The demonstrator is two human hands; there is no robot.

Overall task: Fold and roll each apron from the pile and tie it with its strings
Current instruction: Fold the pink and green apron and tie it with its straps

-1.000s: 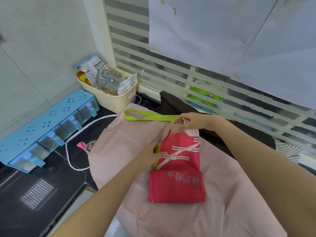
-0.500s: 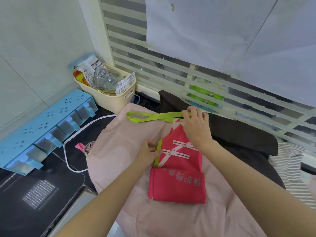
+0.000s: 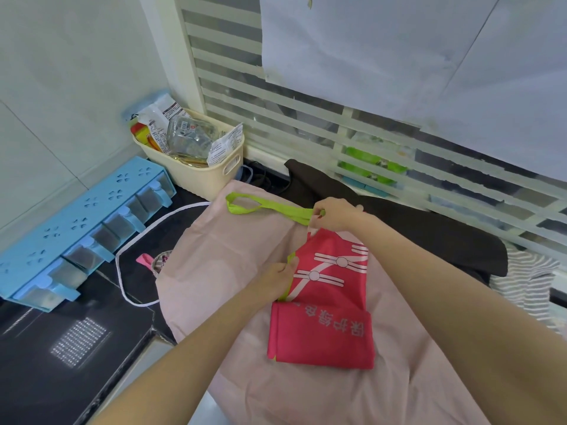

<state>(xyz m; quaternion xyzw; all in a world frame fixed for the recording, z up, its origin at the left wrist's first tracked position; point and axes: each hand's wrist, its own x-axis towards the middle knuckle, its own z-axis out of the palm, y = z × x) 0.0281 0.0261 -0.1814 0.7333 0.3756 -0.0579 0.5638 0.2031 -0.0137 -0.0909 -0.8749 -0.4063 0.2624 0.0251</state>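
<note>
Pinching the green neck strap between thumb and curled fingers of the right hand, right where the strap meets the top of the red apron. Gripping the apron's left edge, along its green trim, with the curled fingers of the left hand. Lying folded, that red apron, on top of a pale pink apron spread over the dark desk, lower part already doubled up into a flat band, upper part narrow and slack between the two hands. Looped out leftward across the pink cloth, the neck strap (loose end free, nothing pinning it). Likely to slip open if either pinch eases: thin slick fabric, folds held by nothing but its own weight. Risk too of dragging the pink apron along, since the red one rests straight on it and any pull on the trim could rumple both. Possible snag of the strap loop under the roll, leaving too little length for tying. Further out, a white cord curving over the desk, a cream basket of packets near the wall, a blue drawer rack at the left, dark cloth and striped cloth behind: all well apart from the hands, so less of a worry.
</note>
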